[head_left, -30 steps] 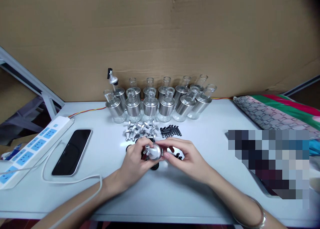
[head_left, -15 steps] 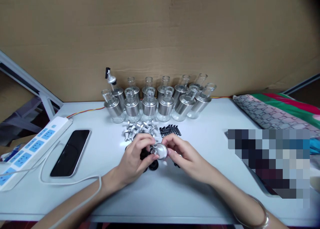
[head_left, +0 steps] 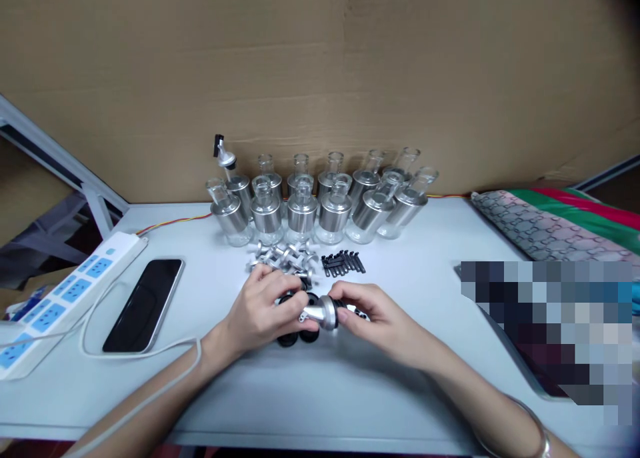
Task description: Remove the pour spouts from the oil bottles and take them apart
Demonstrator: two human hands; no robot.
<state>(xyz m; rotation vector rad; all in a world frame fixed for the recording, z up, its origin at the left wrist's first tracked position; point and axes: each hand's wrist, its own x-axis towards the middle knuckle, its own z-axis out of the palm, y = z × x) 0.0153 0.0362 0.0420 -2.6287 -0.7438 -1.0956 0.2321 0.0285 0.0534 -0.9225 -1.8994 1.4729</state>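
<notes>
My left hand (head_left: 267, 306) is closed on the narrow end of a silver bottle pourer spout (head_left: 327, 313), its fingers hiding part of the tip. My right hand (head_left: 375, 319) pinches a black ribbed stopper (head_left: 340, 304) at the wide end of that spout. The two parts touch, and the spout lies sideways above the table. Below and beside my left fingers are several round black stoppers (head_left: 309, 335). Just beyond my hands lies a heap of silver spouts (head_left: 287, 255). Small black flap pieces (head_left: 345, 263) are laid out to its right.
Glass bottles with metal sleeves (head_left: 302, 215) stand in two rows at the back; one carries a fitted pourer (head_left: 227, 159). On the left are a phone (head_left: 144, 305), a power strip (head_left: 70, 301) and a white cable (head_left: 135, 356) crossing my left forearm. Patterned packages (head_left: 525, 231) lie right.
The spout has turned from facing up to lying sideways, tip to the left. The black stopper at its base now shows in my right fingers. The view has shifted slightly.
</notes>
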